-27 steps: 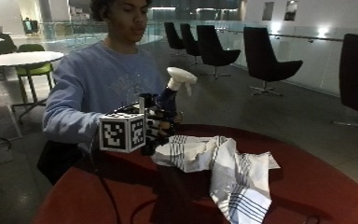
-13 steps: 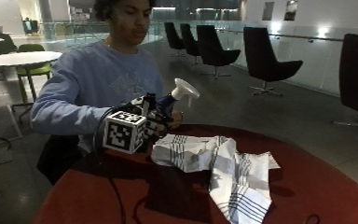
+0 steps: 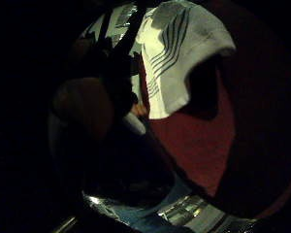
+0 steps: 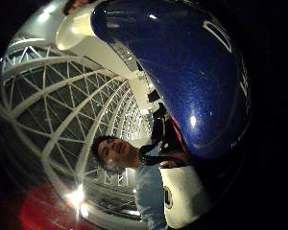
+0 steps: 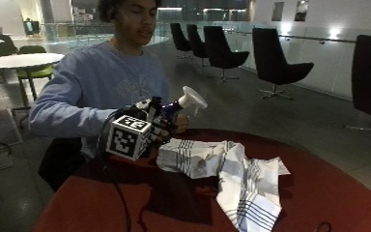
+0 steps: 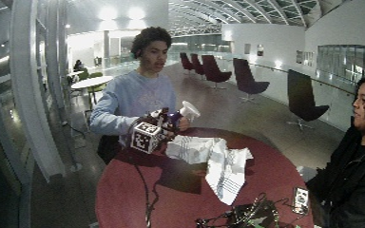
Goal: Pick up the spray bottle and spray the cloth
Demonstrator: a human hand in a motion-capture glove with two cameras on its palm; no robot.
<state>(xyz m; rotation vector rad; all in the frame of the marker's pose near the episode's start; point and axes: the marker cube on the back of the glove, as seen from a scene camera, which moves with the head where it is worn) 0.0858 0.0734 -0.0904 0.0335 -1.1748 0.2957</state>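
The spray bottle (image 4: 182, 72) has a glossy blue plastic body, finely speckled and catching highlights, with a smooth white plastic head (image 5: 192, 99). The cloth (image 5: 237, 174) is soft woven fabric — white (dark-striped), rumpled. The worktop (image 5: 340, 193) looks matt red.

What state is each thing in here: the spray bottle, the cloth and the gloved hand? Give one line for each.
spray bottle: lifted off the table, tilted, white nozzle aimed over the cloth.
cloth: crumpled on the red table, one end hanging over the edge.
right hand: gloved, fingers curled round the bottle, holding it above the table.
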